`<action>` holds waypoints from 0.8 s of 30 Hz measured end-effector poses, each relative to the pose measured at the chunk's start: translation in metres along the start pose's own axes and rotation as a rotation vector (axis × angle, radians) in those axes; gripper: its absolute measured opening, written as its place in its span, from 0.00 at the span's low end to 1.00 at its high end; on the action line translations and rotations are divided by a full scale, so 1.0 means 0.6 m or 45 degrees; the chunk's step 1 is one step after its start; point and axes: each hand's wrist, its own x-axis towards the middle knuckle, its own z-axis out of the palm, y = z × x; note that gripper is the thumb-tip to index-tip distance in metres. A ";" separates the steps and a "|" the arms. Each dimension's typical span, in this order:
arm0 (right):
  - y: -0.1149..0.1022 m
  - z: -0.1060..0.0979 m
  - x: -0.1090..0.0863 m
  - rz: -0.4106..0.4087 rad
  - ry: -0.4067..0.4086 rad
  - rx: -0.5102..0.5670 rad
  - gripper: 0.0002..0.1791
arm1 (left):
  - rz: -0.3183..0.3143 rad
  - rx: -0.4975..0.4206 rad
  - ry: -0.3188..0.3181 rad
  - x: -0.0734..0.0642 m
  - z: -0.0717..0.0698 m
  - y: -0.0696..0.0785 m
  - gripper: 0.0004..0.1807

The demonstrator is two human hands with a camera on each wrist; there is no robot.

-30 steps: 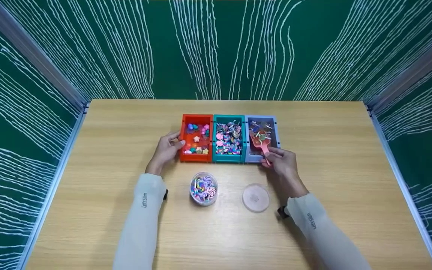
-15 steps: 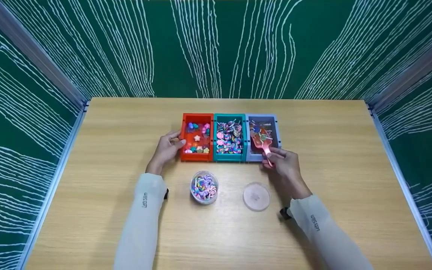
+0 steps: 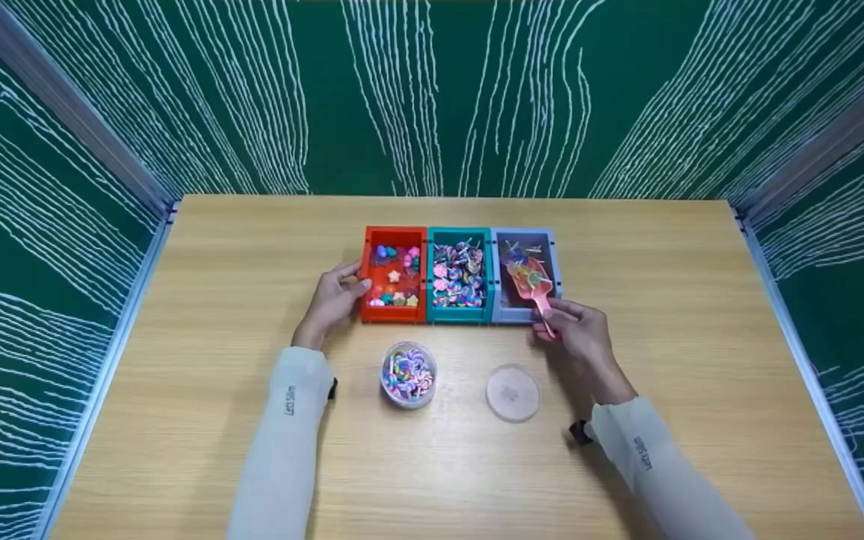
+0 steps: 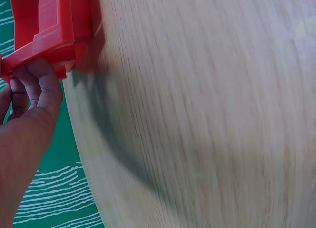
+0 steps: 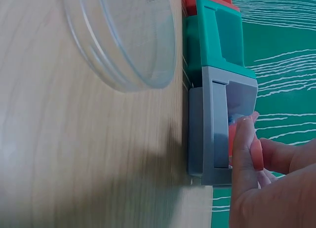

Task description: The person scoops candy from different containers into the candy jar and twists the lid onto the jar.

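My left hand (image 3: 333, 304) holds the left side of the red bin (image 3: 393, 316), thumb at its rim; in the left wrist view the fingers curl under the rim (image 4: 47, 48). My right hand (image 3: 582, 330) pinches the handle of a pink scoop (image 3: 541, 291). The scoop's bowl is over the grey-blue bin (image 3: 550, 251) and carries small clear-looking candy pieces on sticks. More such pieces lie at the back of that bin. Between the two stands a teal bin (image 3: 459, 316) full of small colourful lollipops. Small beads and star-shaped pieces lie in the red bin.
In front of the bins stands a clear round tub (image 3: 409, 345) of swirled lollipops. To its right a clear round lid (image 3: 513, 393) lies on the wooden table (image 3: 432, 472). Green walls with white lines (image 3: 462, 97) rise behind and beside the table.
My right hand has drawn the scoop to the right and slightly towards me, with candy pieces in its bowl. The left hand stays on the red bin.
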 end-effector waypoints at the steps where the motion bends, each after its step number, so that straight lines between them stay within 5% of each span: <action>1: 0.000 -0.001 0.000 0.000 -0.006 -0.001 0.23 | -0.005 0.000 0.001 0.000 -0.001 0.000 0.29; 8: 0.000 -0.010 -0.007 0.000 -0.073 0.055 0.24 | -0.032 0.014 0.015 0.000 -0.002 -0.001 0.29; 24: -0.017 -0.027 -0.053 0.082 -0.138 -0.043 0.25 | 0.004 -0.012 0.008 -0.002 -0.001 -0.003 0.28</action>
